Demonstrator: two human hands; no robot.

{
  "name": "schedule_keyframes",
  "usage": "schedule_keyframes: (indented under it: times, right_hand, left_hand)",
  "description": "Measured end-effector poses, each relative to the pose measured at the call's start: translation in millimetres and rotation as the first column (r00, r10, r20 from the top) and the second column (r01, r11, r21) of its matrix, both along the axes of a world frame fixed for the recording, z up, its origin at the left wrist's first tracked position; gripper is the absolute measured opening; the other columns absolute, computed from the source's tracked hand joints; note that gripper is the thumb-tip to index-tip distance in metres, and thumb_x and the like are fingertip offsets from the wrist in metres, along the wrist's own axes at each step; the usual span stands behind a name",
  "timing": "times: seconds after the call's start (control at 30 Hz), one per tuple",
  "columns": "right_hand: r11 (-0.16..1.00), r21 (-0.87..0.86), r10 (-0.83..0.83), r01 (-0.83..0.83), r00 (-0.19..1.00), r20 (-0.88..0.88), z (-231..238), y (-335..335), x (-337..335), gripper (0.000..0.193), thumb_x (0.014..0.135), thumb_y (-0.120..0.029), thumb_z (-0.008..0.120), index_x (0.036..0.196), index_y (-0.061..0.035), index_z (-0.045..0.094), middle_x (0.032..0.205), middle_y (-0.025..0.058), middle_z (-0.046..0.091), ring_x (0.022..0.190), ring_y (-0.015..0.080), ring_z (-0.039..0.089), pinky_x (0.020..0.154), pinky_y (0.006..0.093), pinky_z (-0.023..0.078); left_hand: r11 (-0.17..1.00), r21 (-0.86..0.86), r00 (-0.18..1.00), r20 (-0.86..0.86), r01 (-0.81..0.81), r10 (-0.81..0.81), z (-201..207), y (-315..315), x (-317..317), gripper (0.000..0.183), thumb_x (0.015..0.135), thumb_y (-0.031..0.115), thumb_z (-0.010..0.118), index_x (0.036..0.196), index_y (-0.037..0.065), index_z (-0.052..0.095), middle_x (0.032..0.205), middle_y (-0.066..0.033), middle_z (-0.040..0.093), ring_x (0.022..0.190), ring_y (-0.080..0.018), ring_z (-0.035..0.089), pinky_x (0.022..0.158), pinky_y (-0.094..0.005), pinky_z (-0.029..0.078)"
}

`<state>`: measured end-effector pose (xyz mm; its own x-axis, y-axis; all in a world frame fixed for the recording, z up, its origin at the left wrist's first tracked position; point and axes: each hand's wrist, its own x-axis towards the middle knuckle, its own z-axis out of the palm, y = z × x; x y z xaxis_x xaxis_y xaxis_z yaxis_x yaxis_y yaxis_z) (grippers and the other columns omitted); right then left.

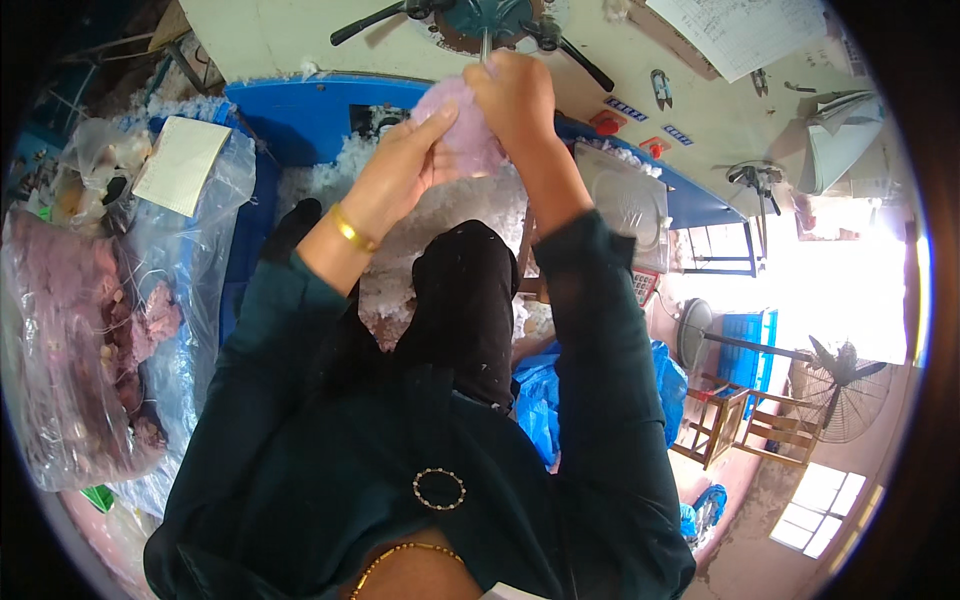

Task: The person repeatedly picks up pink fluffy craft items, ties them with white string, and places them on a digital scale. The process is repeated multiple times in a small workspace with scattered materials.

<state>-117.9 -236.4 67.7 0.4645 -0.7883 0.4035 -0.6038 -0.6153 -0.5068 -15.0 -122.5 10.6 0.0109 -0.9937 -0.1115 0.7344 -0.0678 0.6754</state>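
Dark green sleeves, left hand (400, 170) and right hand (515, 95) both gripping one pink plush piece (462, 125), white stuffing heap (440, 215)

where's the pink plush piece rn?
Head view, top centre: the pink plush piece is held between the left hand and right hand, above the white stuffing.

Clear plastic bag (80, 350) of pink pieces, standing fan (840, 385), wooden chairs (745, 425)

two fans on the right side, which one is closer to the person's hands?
The small upright fan beside the blue crate. The larger floor fan stands farther right, by the wooden chairs, farther from both hands.
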Motion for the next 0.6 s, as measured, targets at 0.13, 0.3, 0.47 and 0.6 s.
schedule_keyframes:
  times: [0.13, 0.3, 0.47, 0.6]
  right_hand:
    - [0.993, -0.007, -0.12, 0.12, 0.993, -0.016, -4.6, -15.0, 7.2, 0.028, 0.07, -0.033, 0.063, 0.068, -0.0049, 0.064, 0.071, 0.0192, 0.062, 0.07, 0.0393, 0.061, 0.061, 0.0448, 0.049]
    - [0.993, 0.079, -0.087, 0.092, 0.994, -0.059, -0.2, 31.2, -9.6, 0.026, 0.071, -0.031, 0.063, 0.07, -0.0051, 0.065, 0.072, 0.0186, 0.063, 0.071, 0.0387, 0.061, 0.062, 0.0448, 0.049]
    - [0.986, 0.106, -0.113, 0.125, 0.986, -0.12, 7.9, 31.6, -13.6, 0.028, 0.071, -0.031, 0.061, 0.071, -0.0037, 0.065, 0.075, 0.0199, 0.064, 0.073, 0.0387, 0.062, 0.065, 0.0449, 0.05]
    - [0.984, 0.133, -0.118, 0.121, 0.992, -0.032, 6.2, -13.9, 10.8, 0.028, 0.07, -0.03, 0.059, 0.071, -0.0025, 0.065, 0.077, 0.0215, 0.065, 0.075, 0.0399, 0.063, 0.067, 0.0464, 0.05]
  left_hand:
    - [0.994, -0.001, 0.99, -0.094, -0.11, 0.109, 22.2, -3.5, -29.8, 0.032, 0.093, 0.023, 0.058, 0.111, -0.004, 0.056, 0.099, -0.0074, 0.063, 0.085, -0.016, 0.065, 0.079, -0.0356, 0.057]
    - [0.997, -0.063, 0.772, 0.631, -0.042, 0.073, -0.7, 35.9, -52.5, 0.023, 0.088, 0.011, 0.063, 0.108, 0.001, 0.06, 0.094, -0.0038, 0.065, 0.082, -0.0132, 0.064, 0.068, -0.0262, 0.051]
    - [0.864, -0.455, 0.341, 0.794, -0.216, 0.503, 5.1, 33.8, -43.9, 0.016, 0.089, 0.018, 0.064, 0.09, 0.002, 0.062, 0.073, 0.0005, 0.06, 0.061, -0.0065, 0.053, 0.053, -0.0228, 0.041]
    - [0.963, -0.158, 0.623, 0.737, -0.219, 0.262, 17.9, -14.4, -10.5, 0.021, 0.087, 0.019, 0.065, 0.085, -0.001, 0.06, 0.064, -0.0053, 0.06, 0.053, -0.0127, 0.058, 0.051, -0.0273, 0.045]
